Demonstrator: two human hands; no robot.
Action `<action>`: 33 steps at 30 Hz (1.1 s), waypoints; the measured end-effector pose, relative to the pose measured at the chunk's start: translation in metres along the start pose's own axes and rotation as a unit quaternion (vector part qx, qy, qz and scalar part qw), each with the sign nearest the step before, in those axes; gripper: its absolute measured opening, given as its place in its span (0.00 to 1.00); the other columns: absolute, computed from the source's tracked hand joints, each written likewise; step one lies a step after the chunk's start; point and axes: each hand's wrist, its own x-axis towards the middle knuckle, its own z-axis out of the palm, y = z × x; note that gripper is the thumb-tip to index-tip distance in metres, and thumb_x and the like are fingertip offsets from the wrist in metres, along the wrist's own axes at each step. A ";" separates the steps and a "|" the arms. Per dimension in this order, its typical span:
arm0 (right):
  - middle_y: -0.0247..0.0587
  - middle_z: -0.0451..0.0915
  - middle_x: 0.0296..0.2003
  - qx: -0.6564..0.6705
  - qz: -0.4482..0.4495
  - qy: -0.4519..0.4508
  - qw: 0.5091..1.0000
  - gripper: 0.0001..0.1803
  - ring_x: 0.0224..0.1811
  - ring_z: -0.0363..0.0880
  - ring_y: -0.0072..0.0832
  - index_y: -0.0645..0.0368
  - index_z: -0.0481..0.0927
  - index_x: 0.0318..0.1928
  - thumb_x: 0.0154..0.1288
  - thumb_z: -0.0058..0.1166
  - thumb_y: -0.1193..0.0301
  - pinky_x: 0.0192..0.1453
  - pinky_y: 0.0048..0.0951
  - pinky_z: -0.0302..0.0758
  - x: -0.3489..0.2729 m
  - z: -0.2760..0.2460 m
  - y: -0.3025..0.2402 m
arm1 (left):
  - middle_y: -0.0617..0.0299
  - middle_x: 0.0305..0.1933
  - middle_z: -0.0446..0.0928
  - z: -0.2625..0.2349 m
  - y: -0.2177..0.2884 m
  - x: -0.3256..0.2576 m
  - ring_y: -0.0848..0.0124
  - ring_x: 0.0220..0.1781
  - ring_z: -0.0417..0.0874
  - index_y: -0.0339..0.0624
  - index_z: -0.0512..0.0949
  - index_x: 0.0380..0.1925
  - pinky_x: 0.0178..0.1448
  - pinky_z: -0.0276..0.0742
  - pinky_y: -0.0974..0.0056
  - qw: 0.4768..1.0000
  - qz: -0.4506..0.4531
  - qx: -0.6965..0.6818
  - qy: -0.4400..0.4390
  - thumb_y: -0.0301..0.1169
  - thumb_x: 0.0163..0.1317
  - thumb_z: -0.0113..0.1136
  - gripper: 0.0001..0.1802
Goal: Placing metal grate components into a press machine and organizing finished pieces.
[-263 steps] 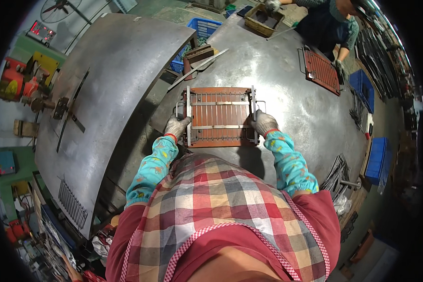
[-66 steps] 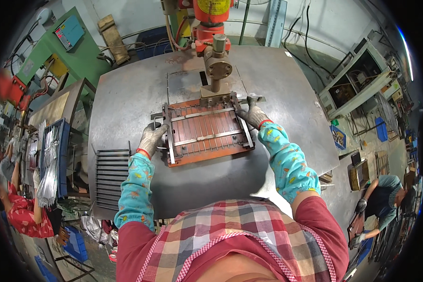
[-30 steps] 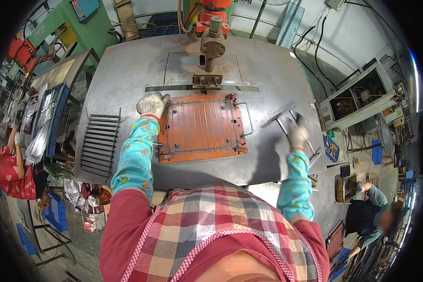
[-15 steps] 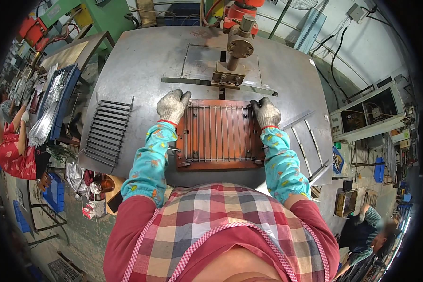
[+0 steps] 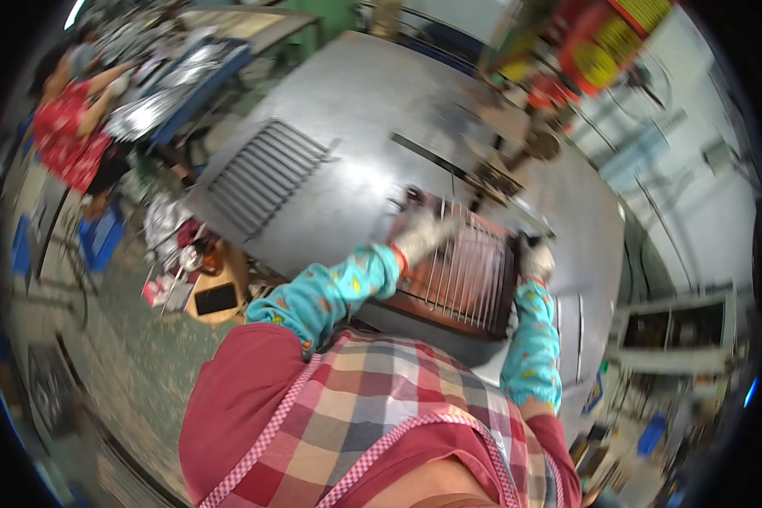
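Observation:
A wire rack of thin parallel metal bars lies over a reddish-brown fixture plate on the steel table. My left hand, in a whitish work glove, is over the rack's left part; motion smears its fingers, so its grip is unclear. At the rack's far right corner, my gloved right hand has its fingers curled on the edge. Just beyond the rack stands a machine's metal head, blurred.
Another barred rack lies on the table's left. Thin metal bars lie at the right. A black phone rests on a small wooden stool at lower left. A co-worker in red is by a blue tray of metal rods.
My view has turned, so the table appears tilted. My left hand has left the rack's far left corner and moved inward over its bars. The right hand stays at the right corner.

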 end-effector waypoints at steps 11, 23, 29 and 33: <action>0.44 0.82 0.42 0.207 -0.188 -0.061 0.958 0.17 0.43 0.80 0.31 0.63 0.77 0.47 0.61 0.57 0.66 0.50 0.29 0.73 -0.012 0.009 0.070 | 0.52 0.37 0.77 -0.212 0.006 -0.113 0.59 0.31 0.81 0.35 0.71 0.45 0.33 0.81 0.55 0.868 0.053 -0.444 0.216 0.34 0.62 0.55 0.16; 0.43 0.80 0.43 0.275 -0.172 -0.041 0.945 0.16 0.45 0.79 0.31 0.62 0.74 0.50 0.61 0.54 0.74 0.52 0.29 0.72 -0.014 0.019 0.071 | 0.48 0.37 0.79 -0.322 -0.136 -0.080 0.53 0.34 0.81 0.30 0.73 0.44 0.38 0.78 0.53 0.805 0.018 -0.432 0.407 0.38 0.62 0.53 0.20; 0.46 0.78 0.48 0.275 -0.159 -0.042 0.947 0.18 0.49 0.77 0.33 0.64 0.73 0.52 0.61 0.53 0.74 0.55 0.30 0.72 -0.005 0.030 0.092 | 0.30 0.47 0.73 -0.333 -0.137 -0.096 0.41 0.54 0.72 0.27 0.77 0.41 0.59 0.66 0.49 0.864 -0.162 0.118 0.461 0.55 0.60 0.45 0.35; 0.45 0.78 0.48 0.278 -0.148 -0.046 0.948 0.18 0.49 0.77 0.32 0.64 0.73 0.52 0.61 0.53 0.76 0.56 0.29 0.71 -0.007 0.029 0.089 | 0.38 0.52 0.74 -0.336 -0.130 -0.108 0.43 0.56 0.72 0.34 0.77 0.45 0.60 0.66 0.47 0.845 -0.269 0.276 0.371 0.55 0.60 0.44 0.32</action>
